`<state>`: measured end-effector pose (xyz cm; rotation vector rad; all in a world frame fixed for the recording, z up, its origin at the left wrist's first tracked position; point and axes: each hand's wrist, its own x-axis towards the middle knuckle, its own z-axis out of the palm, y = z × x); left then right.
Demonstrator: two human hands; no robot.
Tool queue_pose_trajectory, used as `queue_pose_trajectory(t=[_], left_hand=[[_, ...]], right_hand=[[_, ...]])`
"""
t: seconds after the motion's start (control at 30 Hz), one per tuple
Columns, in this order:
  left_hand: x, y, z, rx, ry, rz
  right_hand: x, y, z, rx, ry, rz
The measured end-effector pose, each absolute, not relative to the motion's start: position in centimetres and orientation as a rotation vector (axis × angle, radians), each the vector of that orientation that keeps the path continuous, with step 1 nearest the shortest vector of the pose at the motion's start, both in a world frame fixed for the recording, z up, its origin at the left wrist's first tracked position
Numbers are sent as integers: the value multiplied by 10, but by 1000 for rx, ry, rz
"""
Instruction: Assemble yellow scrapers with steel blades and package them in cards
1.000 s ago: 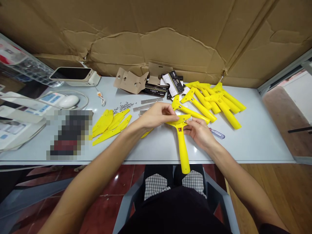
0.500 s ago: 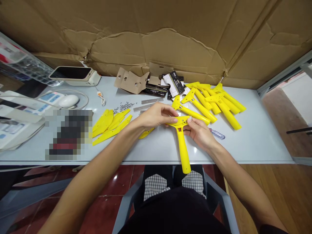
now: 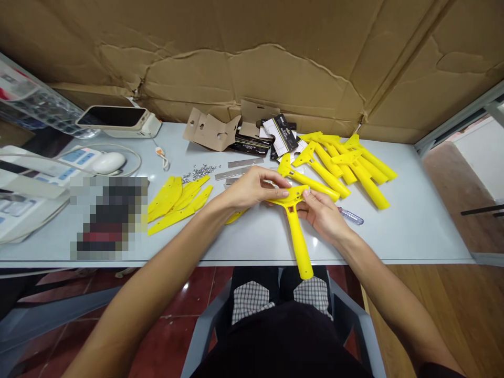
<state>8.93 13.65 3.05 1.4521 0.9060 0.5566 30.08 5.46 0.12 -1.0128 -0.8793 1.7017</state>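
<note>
Scraper (image 3: 300,244) in left hand (image 3: 255,187), right hand (image 3: 326,214), packaging (image 3: 216,132) behind, contents unclear

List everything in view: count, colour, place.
Held scraper: 1, yellow, between hands
Other scrapers: several, yellow, right
Flat pieces: several, yellow, left
Screws: many, silver, centre
Metal strips: several, silver, centre
Screwdriver: 1, purplish, right
Packaging: several, brown/black, back
Phone: 1, dark, left
Mouse: 1, white, left
Boxy units: several, white, left
Clear plastic: some, upper left
Pixelated item: 1, dark, left
Cardboard: unclear, brown, back
Table: 1, pale, beneath
Chair: 1, blue, bottom
Left hand, right hand: 2, bare, centre
</note>
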Motion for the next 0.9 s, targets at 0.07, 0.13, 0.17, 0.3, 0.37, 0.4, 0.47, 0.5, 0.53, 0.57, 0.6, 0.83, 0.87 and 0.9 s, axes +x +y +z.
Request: queue_pose_trajectory(t=[0.07, 0.13, 0.17, 0.3, 0.37, 0.4, 0.47, 0.5, 0.53, 0.57, 0.6, 0.83, 0.87, 0.9], left_hand=[[89, 137, 31, 1430, 910, 557], [88, 137, 30, 1424, 909, 558], [88, 137, 30, 1420, 908, 558], [88, 137, 27, 1378, 904, 552], [88, 136, 27, 1360, 904, 544], [88, 136, 27, 1355, 906, 537], [88, 135, 27, 1355, 915, 524], [88, 135, 27, 1356, 920, 519], [88, 135, 27, 1358, 924, 516], [87, 135, 28, 1361, 927, 516], [87, 135, 28, 1364, 926, 517], [90, 131, 33, 1556, 877, 600], [90, 130, 34, 1643, 871, 622], [90, 130, 35, 1731, 859, 644]], right_hand=[[301, 55, 0, -1003, -885, 1706], [301, 55, -1, -988, -875, 1704], [301, 55, -2, -984, -864, 1700], [301, 55, -1, -1005, -795, 1696], [301, 55, 1, -1010, -765, 1717], [301, 55, 2, -1007, -753, 1728], [301, 55, 3, -993, -733, 1739], [301, 55, 4, -986, -727, 1743], [301, 55, 4, -981, -726, 1747], [301, 55, 5, -979, -731, 1751], [301, 55, 5, -983, -741, 1752], [301, 55, 3, -1056, -758, 1704], [301, 55, 3, -1053, -756, 1701], [301, 55, 3, -1053, -754, 1700]])
